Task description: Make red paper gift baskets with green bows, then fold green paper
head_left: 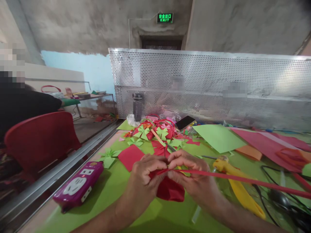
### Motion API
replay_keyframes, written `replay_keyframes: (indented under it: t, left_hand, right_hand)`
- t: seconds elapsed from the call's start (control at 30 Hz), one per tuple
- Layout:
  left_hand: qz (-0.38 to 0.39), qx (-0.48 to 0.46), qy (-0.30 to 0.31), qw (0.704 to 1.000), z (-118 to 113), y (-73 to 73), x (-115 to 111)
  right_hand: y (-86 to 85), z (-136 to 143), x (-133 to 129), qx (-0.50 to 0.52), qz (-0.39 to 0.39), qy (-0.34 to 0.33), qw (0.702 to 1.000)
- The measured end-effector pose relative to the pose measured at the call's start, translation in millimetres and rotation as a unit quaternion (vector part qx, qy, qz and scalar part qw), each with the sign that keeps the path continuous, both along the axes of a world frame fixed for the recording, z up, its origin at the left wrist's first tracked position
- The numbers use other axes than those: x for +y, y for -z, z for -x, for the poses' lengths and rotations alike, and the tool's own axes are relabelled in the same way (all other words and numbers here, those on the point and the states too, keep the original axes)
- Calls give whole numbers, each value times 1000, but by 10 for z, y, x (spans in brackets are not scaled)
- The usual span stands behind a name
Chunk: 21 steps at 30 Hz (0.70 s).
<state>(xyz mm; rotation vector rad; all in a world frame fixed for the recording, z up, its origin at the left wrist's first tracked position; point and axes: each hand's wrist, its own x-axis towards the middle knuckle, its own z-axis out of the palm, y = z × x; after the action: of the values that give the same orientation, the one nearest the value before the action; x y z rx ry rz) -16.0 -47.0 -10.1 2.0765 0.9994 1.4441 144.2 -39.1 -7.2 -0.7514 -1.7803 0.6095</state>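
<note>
The left hand and right hand meet over the middle of the desk, thumbs and fingers close together. The left grip is narrow, closed on a red piece that hangs below the fingers; the right grip pinches a red strip where it meets that piece. Whether the two are joined there, the fingers hide.

The likeliest trouble is slipping: both look thin and soft, so a loosened pinch could let the strip slide out of line, and a hard squeeze could crease the piece. The strip's long tail runs past the right forearm towards the desk's right side and out of view, crossing in front of the yellow tool and near a black cable. If it snags on either, a tug could pull the join askew.

The yellow tool lies just beside the right forearm, its tip towards the desk's middle; if it is a hot-glue gun, as its shape suggests, a careless swing of that hand risks a burn or a smear. Ahead, a red square and green flowers lie loose towards the far left corner, where a sweeping knuckle could scatter or bend them.
</note>
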Motion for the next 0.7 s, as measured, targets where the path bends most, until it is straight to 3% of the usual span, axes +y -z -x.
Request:
replay_keyframes:
  t: [0.43, 0.7]
  left_hand:
    - [20, 7, 15, 1000, 3, 29, -6]
    - [-17, -8, -7, 1000, 10, -19, -7]
  right_hand:
    - [5, -7, -18, -9, -15, -26, 1000]
    - [-10, -39, 51, -51, -74, 12, 996]
